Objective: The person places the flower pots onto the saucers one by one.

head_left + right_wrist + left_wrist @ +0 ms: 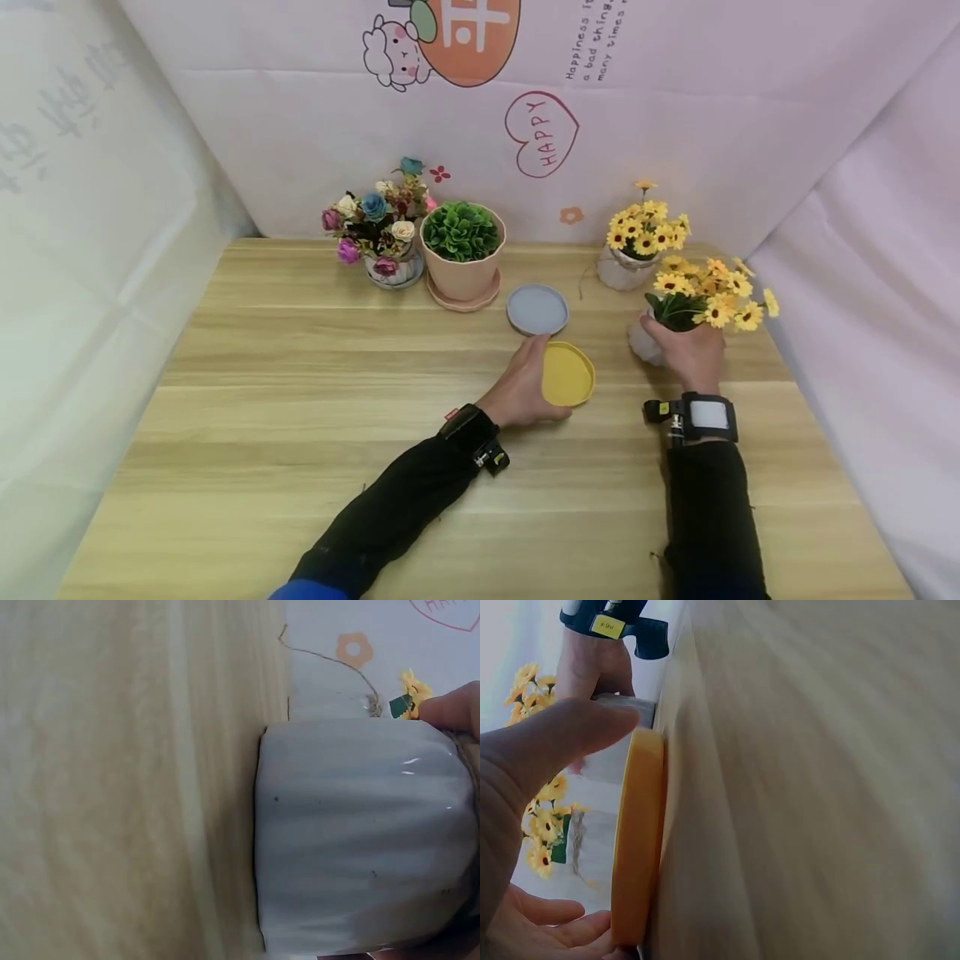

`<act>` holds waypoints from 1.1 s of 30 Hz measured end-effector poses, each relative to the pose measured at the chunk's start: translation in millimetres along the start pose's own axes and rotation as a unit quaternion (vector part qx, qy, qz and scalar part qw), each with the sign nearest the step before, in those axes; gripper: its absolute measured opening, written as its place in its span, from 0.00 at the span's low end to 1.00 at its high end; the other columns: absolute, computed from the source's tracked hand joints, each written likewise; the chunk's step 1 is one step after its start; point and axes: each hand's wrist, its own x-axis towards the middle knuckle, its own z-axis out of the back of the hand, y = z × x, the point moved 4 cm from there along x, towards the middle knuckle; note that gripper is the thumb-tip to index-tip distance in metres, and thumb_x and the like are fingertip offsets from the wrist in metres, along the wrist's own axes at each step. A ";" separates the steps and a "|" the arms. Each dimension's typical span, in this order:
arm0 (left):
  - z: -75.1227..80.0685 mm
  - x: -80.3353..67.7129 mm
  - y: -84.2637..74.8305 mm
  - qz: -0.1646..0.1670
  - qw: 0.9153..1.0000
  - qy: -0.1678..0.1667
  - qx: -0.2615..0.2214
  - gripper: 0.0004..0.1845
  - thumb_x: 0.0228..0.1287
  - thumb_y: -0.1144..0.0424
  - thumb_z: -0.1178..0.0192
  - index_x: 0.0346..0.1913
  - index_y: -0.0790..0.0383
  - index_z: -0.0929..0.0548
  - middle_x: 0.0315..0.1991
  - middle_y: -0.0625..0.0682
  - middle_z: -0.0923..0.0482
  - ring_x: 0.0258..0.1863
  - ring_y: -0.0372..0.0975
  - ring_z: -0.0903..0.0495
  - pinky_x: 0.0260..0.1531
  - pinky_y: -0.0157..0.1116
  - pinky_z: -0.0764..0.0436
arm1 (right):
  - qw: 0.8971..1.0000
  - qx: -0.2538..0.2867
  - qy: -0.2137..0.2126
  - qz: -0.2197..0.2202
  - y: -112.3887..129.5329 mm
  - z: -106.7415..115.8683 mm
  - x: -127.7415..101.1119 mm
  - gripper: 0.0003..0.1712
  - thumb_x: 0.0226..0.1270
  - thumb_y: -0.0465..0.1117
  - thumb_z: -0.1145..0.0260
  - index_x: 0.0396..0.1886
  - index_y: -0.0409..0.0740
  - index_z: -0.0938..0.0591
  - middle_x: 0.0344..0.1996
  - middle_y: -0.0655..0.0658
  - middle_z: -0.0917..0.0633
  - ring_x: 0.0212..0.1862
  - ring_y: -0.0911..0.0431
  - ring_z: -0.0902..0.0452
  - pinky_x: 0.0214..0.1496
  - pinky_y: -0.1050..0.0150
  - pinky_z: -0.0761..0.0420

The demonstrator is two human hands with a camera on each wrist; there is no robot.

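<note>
Resting on the wooden table (300,417), the left hand (521,387) pinches the round yellow plastic saucer (568,374) at table centre, thumb over its rim; at its three o'clock, the right hand (690,354) grips the ribbed white ceramic pot of yellow daisies (705,300).

In the head view the right hand (690,354) covers most of the white pot (643,343), and the left hand (521,387) hides the yellow saucer's (567,375) left rim. The right wrist view cuts off the pot's top. The wall text (596,37), cropped, appears illegible.
</note>
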 end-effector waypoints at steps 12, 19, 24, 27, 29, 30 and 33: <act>4.2 7.2 0.3 0.007 1.000 -0.008 0.013 0.67 0.50 0.55 0.15 0.85 0.64 0.50 0.84 0.58 0.44 0.83 0.48 0.41 0.84 0.43 0.39 | 1.000 0.000 -0.008 0.029 6.4 -7.6 5.7 0.58 0.58 0.66 0.23 0.80 0.45 0.35 0.72 0.34 0.23 0.71 0.40 0.26 0.76 0.42 0.26; 7.0 6.9 0.8 0.014 1.000 0.003 -0.003 0.66 0.50 0.56 0.15 0.85 0.63 0.50 0.84 0.58 0.43 0.83 0.47 0.41 0.83 0.43 0.38 | 0.999 0.013 -0.015 0.045 7.9 -8.2 6.6 0.55 0.59 0.63 0.22 0.79 0.46 0.34 0.72 0.36 0.23 0.71 0.42 0.26 0.76 0.42 0.26; 7.8 5.8 2.1 0.015 1.000 0.004 0.004 0.66 0.49 0.56 0.15 0.85 0.63 0.49 0.83 0.58 0.41 0.82 0.47 0.39 0.83 0.43 0.37 | 0.999 0.014 -0.014 0.043 5.9 -7.7 6.3 0.55 0.60 0.63 0.23 0.80 0.47 0.35 0.72 0.36 0.24 0.72 0.41 0.27 0.76 0.41 0.27; 7.7 5.0 2.7 0.013 1.000 0.003 0.008 0.66 0.48 0.55 0.14 0.84 0.63 0.48 0.82 0.59 0.40 0.81 0.47 0.38 0.82 0.43 0.36 | 0.999 0.014 -0.011 0.036 4.4 -6.0 5.8 0.55 0.60 0.63 0.23 0.80 0.47 0.36 0.73 0.35 0.24 0.72 0.41 0.27 0.76 0.41 0.27; 7.1 4.3 3.7 0.013 1.000 0.002 0.012 0.66 0.47 0.55 0.14 0.84 0.63 0.47 0.81 0.58 0.39 0.81 0.47 0.37 0.82 0.43 0.35 | 0.999 0.015 -0.010 0.031 2.4 -4.7 5.5 0.56 0.59 0.63 0.23 0.81 0.46 0.37 0.73 0.36 0.25 0.73 0.41 0.28 0.76 0.41 0.27; 7.2 3.5 4.0 0.012 1.000 0.003 0.013 0.66 0.47 0.56 0.14 0.84 0.64 0.47 0.81 0.59 0.39 0.80 0.48 0.36 0.82 0.43 0.35 | 0.999 0.014 -0.009 0.028 1.4 -3.9 5.1 0.57 0.59 0.64 0.23 0.81 0.46 0.37 0.73 0.35 0.25 0.73 0.41 0.28 0.77 0.41 0.27; 8.3 0.4 5.6 0.016 1.000 0.008 0.013 0.66 0.48 0.55 0.14 0.84 0.63 0.47 0.81 0.58 0.39 0.81 0.47 0.36 0.82 0.43 0.35 | 1.000 0.012 -0.006 0.021 -1.2 -2.3 5.1 0.59 0.59 0.64 0.23 0.82 0.46 0.38 0.74 0.36 0.26 0.73 0.41 0.29 0.77 0.42 0.28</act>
